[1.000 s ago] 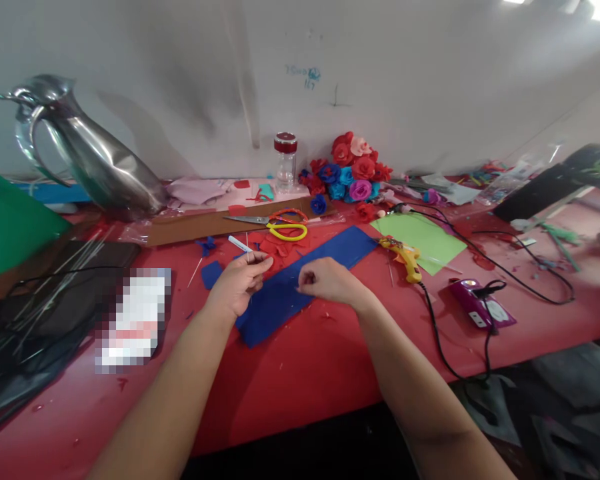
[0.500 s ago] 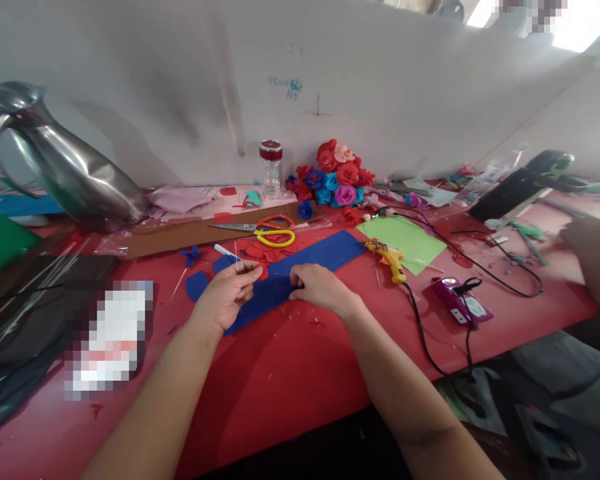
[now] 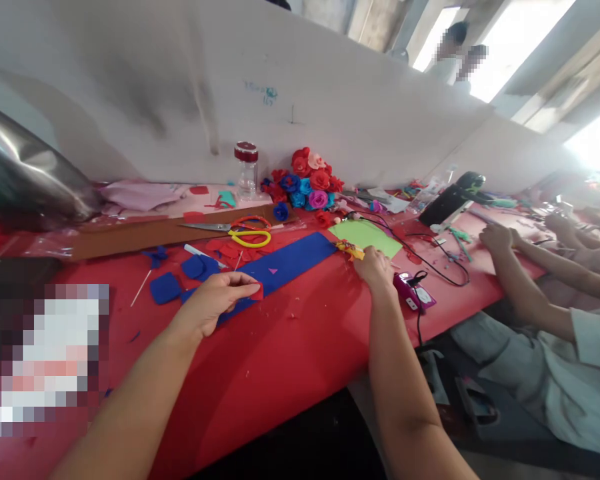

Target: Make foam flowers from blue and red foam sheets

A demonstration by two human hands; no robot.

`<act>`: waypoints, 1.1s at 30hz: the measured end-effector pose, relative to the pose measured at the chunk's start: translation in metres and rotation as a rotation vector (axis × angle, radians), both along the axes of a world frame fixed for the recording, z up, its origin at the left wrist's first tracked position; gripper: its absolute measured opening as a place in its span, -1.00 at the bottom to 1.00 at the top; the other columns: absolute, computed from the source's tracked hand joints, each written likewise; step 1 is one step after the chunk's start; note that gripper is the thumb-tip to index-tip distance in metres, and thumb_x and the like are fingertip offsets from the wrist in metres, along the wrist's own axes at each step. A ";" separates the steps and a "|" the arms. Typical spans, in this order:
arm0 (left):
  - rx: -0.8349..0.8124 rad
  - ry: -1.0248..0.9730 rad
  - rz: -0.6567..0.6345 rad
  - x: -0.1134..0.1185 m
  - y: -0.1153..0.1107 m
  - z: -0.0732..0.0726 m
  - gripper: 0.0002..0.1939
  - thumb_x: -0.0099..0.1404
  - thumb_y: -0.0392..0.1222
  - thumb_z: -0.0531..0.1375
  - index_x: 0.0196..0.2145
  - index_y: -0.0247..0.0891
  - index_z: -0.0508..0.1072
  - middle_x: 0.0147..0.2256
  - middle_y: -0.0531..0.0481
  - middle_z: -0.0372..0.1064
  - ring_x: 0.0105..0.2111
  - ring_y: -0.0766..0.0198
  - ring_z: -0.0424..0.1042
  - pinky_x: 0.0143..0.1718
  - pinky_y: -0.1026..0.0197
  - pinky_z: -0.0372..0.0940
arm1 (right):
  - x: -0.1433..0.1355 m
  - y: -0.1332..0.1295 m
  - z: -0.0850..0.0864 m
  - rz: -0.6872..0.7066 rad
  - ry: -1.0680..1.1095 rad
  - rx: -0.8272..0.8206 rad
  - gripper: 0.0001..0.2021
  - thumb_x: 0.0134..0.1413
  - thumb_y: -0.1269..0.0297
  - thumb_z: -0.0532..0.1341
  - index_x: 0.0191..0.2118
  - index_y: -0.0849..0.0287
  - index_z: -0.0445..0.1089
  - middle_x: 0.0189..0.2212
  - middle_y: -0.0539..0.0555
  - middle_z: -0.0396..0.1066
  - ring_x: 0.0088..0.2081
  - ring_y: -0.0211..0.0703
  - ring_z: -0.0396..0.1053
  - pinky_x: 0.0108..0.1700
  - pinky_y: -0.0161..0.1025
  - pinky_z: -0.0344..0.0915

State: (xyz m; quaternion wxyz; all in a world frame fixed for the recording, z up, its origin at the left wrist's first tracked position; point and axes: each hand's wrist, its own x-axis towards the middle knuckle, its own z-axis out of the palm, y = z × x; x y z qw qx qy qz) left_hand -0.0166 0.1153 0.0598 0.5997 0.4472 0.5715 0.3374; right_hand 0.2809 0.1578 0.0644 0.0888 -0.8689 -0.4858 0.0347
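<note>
My left hand (image 3: pixel 220 298) pinches a small red petal-like piece (image 3: pixel 257 291) over the near end of a long blue strip (image 3: pixel 295 263). A thin stick (image 3: pixel 239 260) rises behind those fingers; whether they hold it too I cannot tell. My right hand (image 3: pixel 375 268) is wrapped round the handle of a yellow hot glue gun (image 3: pixel 350 250), whose nozzle end lies by the strip's far end and a light green sheet (image 3: pixel 375 235). Blue cut pieces (image 3: pixel 165 288) and red cut pieces (image 3: pixel 235 252) lie beyond my left hand.
Yellow and orange-handled scissors (image 3: pixel 250 236) rest on a brown strip (image 3: pixel 125 233). Behind are a lidded glass jar (image 3: pixel 247 175) and a heap of flowers (image 3: pixel 310 180). A metal jug (image 3: pixel 30 167) stands left. A purple power socket (image 3: pixel 415 291) with cords and a co-worker's hand (image 3: pixel 497 237) are right.
My right hand has moved right from the blue strip and taken hold of the glue gun. My left hand keeps its red piece. The view has swung right, showing more people.
</note>
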 end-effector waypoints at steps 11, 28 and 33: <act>0.016 0.099 -0.061 0.003 -0.002 -0.003 -0.86 -0.06 -0.17 0.26 -0.48 -0.24 0.44 -0.60 0.10 0.36 -0.68 0.46 -0.02 -0.61 0.31 -0.15 | 0.016 0.006 -0.014 -0.124 0.197 0.104 -0.70 0.02 0.23 0.12 -0.13 0.25 0.36 -0.21 0.23 0.45 -0.15 0.01 0.42 -0.28 -0.25 0.30; 0.013 0.335 -0.232 0.026 -0.008 -0.020 -0.96 -0.12 -0.28 0.26 -0.65 -0.25 0.52 -0.63 -0.02 0.44 -0.59 0.30 0.30 -0.53 0.27 0.10 | -0.035 -0.142 -0.020 0.392 0.980 0.104 -0.63 -0.21 -0.01 0.30 -0.46 0.25 0.36 -0.71 -0.07 0.22 -0.67 -0.35 0.13 -0.62 -0.36 0.09; 0.078 0.427 -0.273 0.026 -0.008 -0.019 -0.90 -0.09 -0.28 0.25 -0.70 -0.23 0.51 -0.66 -0.03 0.42 -0.58 0.28 0.32 -0.52 0.27 0.09 | -0.053 -0.157 -0.027 0.386 0.849 0.089 -0.62 -0.10 -0.05 0.24 -0.49 0.23 0.34 -0.71 -0.05 0.22 -0.64 -0.32 0.16 -0.59 -0.35 0.11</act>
